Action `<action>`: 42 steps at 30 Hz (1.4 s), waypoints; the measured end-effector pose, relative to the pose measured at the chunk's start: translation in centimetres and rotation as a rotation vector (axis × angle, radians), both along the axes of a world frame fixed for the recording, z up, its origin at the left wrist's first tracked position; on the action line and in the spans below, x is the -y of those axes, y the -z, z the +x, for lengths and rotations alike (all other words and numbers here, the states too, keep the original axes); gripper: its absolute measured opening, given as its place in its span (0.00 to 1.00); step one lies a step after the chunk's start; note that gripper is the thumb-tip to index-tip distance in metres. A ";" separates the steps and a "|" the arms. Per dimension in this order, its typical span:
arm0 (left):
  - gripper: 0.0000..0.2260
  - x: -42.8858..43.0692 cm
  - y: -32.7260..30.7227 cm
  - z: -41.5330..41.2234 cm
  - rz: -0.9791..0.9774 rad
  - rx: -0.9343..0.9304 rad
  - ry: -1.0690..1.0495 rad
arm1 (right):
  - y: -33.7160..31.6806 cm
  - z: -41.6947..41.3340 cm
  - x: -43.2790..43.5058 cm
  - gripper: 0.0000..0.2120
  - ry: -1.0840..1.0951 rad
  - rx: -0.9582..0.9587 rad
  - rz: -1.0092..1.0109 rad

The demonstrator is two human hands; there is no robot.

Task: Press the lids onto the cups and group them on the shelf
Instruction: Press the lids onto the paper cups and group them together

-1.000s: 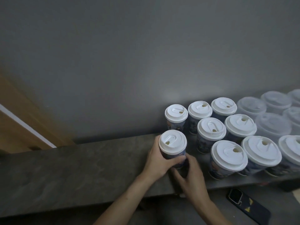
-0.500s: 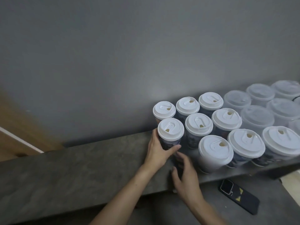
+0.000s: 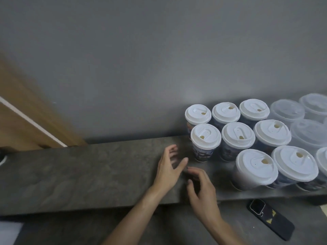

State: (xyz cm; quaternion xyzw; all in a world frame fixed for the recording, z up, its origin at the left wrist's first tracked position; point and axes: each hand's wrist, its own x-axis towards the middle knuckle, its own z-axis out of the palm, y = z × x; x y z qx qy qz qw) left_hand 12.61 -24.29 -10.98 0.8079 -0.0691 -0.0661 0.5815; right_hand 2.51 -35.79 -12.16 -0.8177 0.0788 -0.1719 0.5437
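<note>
Your right hand (image 3: 201, 190) is nearest you, your left hand (image 3: 169, 167) just beyond it; both are loose-fingered and hold nothing. The end cup (image 3: 205, 138) stands upright and lidded on the shelf (image 3: 88, 174), ahead and to the right, closest to your left thumb, at the left edge of the grouped cups (image 3: 256, 135).

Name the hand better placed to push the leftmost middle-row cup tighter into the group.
Left, probably. The left hand is open beside the cup on its free side, over bare shelf, so it can push toward the neighbours. The right hand sits lower, nearer the shelf's front edge.
</note>
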 end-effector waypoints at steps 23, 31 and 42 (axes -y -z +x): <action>0.22 -51.1 -7.9 2.8 0.644 0.209 -0.921 | -8.4 15.7 -38.3 0.18 -0.697 -0.032 -0.152; 0.28 -63.2 -8.9 14.4 0.835 0.265 -0.838 | -8.4 18.1 -43.2 0.17 -0.638 -0.017 -0.177; 0.24 -53.9 -9.1 11.5 0.511 0.360 -0.780 | -6.4 16.1 -35.1 0.15 -0.523 -0.052 -0.225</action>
